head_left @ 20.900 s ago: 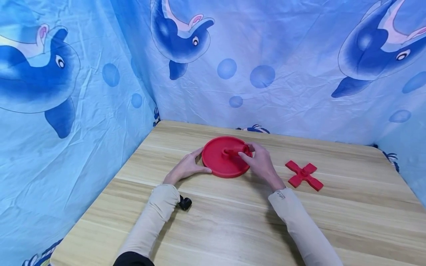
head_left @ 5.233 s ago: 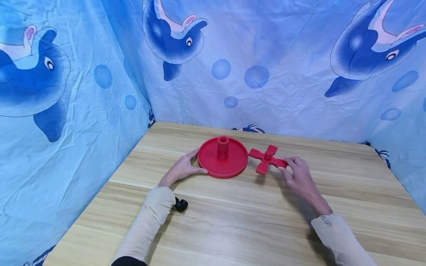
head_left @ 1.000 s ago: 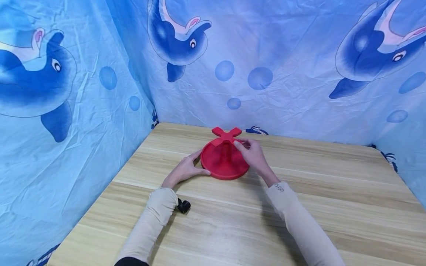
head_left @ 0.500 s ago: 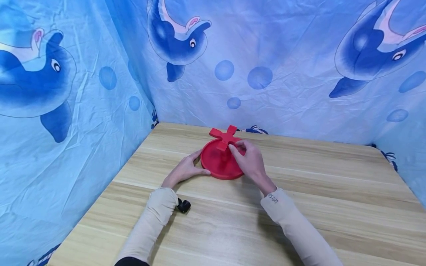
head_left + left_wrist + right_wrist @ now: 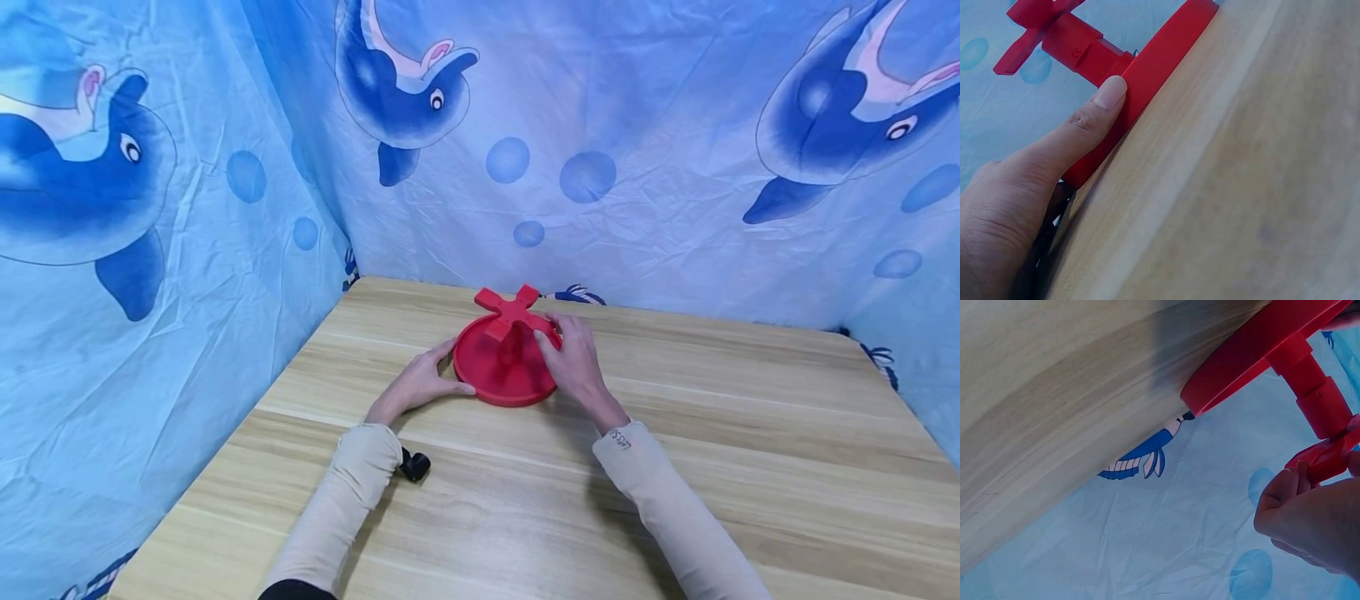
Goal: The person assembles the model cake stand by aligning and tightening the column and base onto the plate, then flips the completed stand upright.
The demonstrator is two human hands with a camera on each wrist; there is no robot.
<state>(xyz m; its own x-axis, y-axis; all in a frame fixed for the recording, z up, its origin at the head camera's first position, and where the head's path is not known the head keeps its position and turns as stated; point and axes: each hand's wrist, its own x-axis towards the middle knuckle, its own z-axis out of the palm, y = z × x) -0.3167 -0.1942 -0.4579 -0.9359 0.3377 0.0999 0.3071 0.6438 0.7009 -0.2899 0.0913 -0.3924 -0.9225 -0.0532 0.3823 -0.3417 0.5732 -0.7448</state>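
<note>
A red round base (image 5: 480, 362) with a raised rim lies on the table, and a red stepped post (image 5: 1322, 403) rises from its middle. On top of the post sits a red four-armed cross (image 5: 513, 311), its stem side down. My left hand (image 5: 416, 385) holds the base's left edge, the thumb (image 5: 1094, 115) pressed against the outer rim in the left wrist view. My right hand (image 5: 573, 358) pinches the cross's right arm between thumb and fingers. In the right wrist view, the cross meets the post's end.
The wood-grain table (image 5: 510, 500) ends at a blue dolphin-print curtain (image 5: 637, 242) behind and on the left. A small black object (image 5: 415, 465) shows beside my left cuff.
Earlier the cross lay on the table, then hung in my right hand beside the base. Now it is on the post, turned slightly over the last second. My left hand stays on the rim.
</note>
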